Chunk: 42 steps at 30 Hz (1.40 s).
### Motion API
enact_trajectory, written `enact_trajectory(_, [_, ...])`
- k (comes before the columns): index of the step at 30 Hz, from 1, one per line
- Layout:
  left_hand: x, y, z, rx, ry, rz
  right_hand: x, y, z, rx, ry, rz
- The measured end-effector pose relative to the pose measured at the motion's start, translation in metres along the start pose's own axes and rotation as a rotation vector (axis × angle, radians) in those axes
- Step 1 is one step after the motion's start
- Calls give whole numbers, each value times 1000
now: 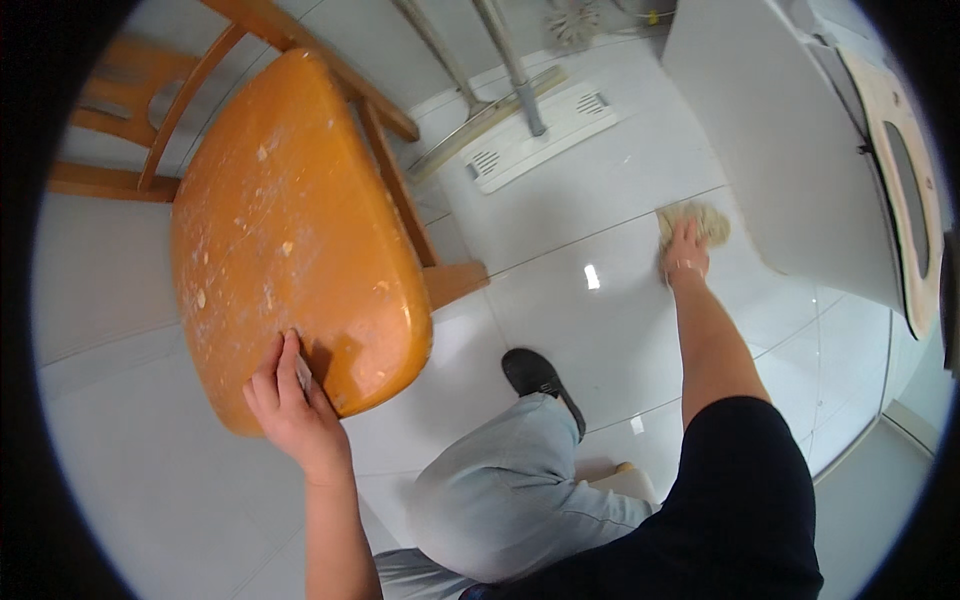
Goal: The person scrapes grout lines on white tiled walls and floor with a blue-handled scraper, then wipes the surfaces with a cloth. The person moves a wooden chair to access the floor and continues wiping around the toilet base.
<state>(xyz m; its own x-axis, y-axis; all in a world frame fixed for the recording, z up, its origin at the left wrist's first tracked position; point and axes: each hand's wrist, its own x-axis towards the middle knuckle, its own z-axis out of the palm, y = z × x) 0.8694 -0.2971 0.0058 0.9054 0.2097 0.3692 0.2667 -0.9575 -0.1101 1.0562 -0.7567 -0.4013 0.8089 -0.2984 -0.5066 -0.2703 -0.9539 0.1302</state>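
Observation:
My right hand [686,251] presses a crumpled, pale yellowish cloth [711,223] onto the glossy white floor tiles [585,330]. Its fingers lie over the cloth, close to the base of a white panel. On the left, my left hand [292,405] rests at the near edge of an orange wooden chair's seat [300,217]. The seat's finish is scuffed and chipped. A small pale object [304,373] shows between the thumb and fingers of that hand; most of it is hidden, so its kind is unclear.
A white flat mop head [540,139] and a floor squeegee [480,124] stand by the back wall, beside a round brush [572,24]. The large white panel [780,150] rises at right, with a tan slotted board [896,187] along it. My black shoe [532,371] is between the hands.

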Motion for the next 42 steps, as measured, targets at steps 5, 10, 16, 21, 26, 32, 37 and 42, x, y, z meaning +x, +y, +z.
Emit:
enact_trajectory(5, [2, 8, 7, -39, -8, -4, -65, 186, 93, 88, 30, 312])
enact_trajectory(10, [-2, 2, 3, 53, 18, 17, -124, 135, 30, 366, 150, -87])
enact_trajectory(16, [-3, 0, 7, 83, 34, 32, -174, -62, 64, 204, 287, -828])
enact_trajectory(21, [-1, -1, 12, 98, 49, 68, -168, -86, 96, -37, 138, -1024])
enact_trajectory(26, [-3, -5, 9, 121, 38, 65, -134, 74, 119, 32, 245, -470])
enact_trajectory(32, [-8, -3, 11, 134, 44, 26, -157, 275, 147, 258, -55, 273])
enact_trajectory(37, [-6, 1, -3, 109, 12, 36, -202, 242, 126, 441, -220, 175])
enact_trajectory(42, [-10, -19, -10, 88, -56, 73, -211, 188, 55, 587, -75, -146])
